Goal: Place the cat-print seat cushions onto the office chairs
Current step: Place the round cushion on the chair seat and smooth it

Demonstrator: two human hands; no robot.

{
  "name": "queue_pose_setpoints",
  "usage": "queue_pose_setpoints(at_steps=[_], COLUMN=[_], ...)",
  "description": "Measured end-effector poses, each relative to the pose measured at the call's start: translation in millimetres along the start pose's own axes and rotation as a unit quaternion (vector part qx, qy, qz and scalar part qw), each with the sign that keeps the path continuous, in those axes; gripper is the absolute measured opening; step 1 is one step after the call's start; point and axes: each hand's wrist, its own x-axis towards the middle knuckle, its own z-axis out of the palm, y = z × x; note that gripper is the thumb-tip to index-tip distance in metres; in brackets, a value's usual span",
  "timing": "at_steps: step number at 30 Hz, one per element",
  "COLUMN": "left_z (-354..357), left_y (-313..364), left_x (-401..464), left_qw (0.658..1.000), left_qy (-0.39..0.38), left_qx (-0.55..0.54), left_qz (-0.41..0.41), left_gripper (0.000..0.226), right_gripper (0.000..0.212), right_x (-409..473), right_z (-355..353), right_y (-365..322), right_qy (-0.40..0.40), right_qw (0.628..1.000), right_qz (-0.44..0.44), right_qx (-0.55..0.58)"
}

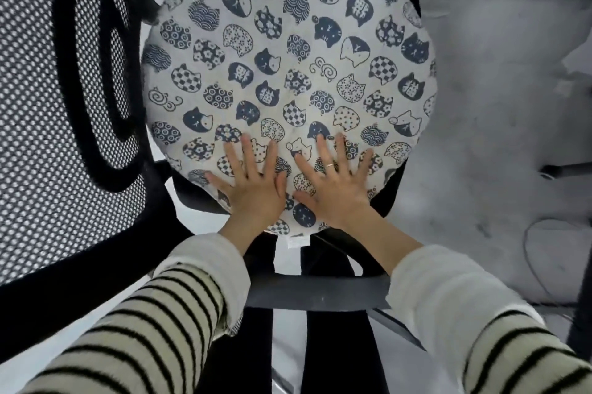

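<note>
Both hands, left hand (256, 180) and right hand (333, 183), pressing flat, fingers spread, on near edge of round cushion (288, 66); cushion lying on chair seat (389, 191), extending far from hands.

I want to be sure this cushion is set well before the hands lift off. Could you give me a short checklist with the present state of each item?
1. Cushion lies on the seat, printed side up: ok.
2. Cushion centred: black seat shows at the near and far edges, but most of the rim is hidden: cannot tell.
3. Left hand flat on the cushion, fingers straight, gripping nothing: ok.
4. Right hand flat beside it, likewise: ok.
5. Cushion clear of the mesh backrest: its edge comes close there, contact unclear: cannot tell.
6. White tag hangs over the near edge, not tucked: not ok if neatness matters.
</note>
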Motion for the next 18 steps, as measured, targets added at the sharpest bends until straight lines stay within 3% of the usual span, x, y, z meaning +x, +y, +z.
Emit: queue_pose_setpoints(at_steps=[7, 14, 18], left_z=[-0.7, 14.6, 12.3], left_y=[-14.7, 7.8, 8.2], left_x=[-33.1, -14.5, -16.4], left_qw=[0.987, 0.99, 0.989], left_qy=[-0.097, -0.08, -0.09], left_qx=[0.09, 0.118, 0.121], left_qz=[0.088, 0.007, 0.008], left_gripper=[0.09, 0.094, 0.094], right_gripper=[0.073, 0.079, 0.08], right_x=[-42.3, -11.8, -13.5], right_z=[-1.8, 18.6, 12.8], right_y=[34.8, 32.0, 32.6], right_qy=[0.01, 0.013, -0.006], right_qw=[0.995, 0.996, 0.996], right_qz=[-0.086, -0.068, -0.07], right_qx=[-0.054, -0.052, -0.057])
